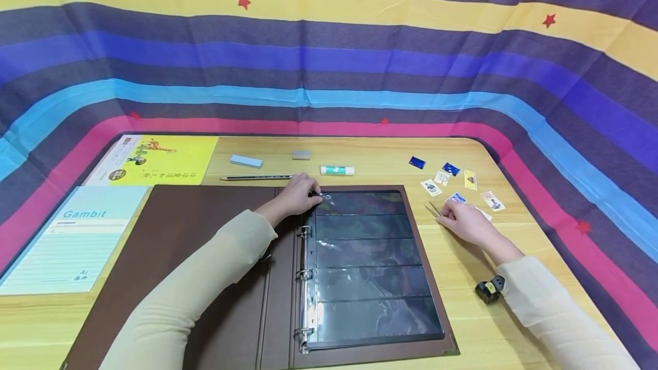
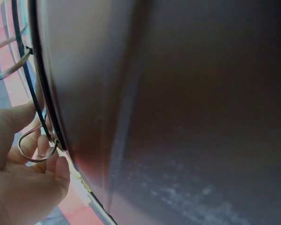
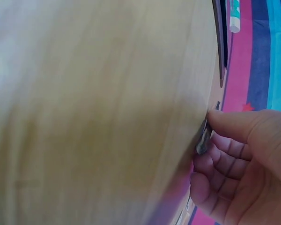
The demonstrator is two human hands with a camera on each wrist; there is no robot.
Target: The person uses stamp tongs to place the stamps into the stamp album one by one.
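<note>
A brown ring binder (image 1: 216, 227) lies spread on the table, with a black stamp page (image 1: 372, 253) of clear pocket strips on its right side. At the page's top inner corner, my left hand (image 1: 296, 194) pinches the page edge. The left wrist view has the thumb and curled fingers of that hand (image 2: 28, 164) around the edge beside a metal ring (image 2: 37, 145). To the binder's right, my right hand (image 1: 465, 221) holds metal tweezers (image 1: 433, 209) between thumb and fingers, tips toward the binder. Beside this hand lie several stamps, including a blue one (image 1: 456, 197) partly behind it.
Behind the binder are a pencil (image 1: 257, 177), a pale blue block (image 1: 247, 161), a grey eraser (image 1: 301, 155) and a glue stick (image 1: 337, 170). A notebook (image 1: 77, 244) and a yellow book (image 1: 169, 159) lie at the left. Striped cloth (image 1: 329, 61) hangs behind the table.
</note>
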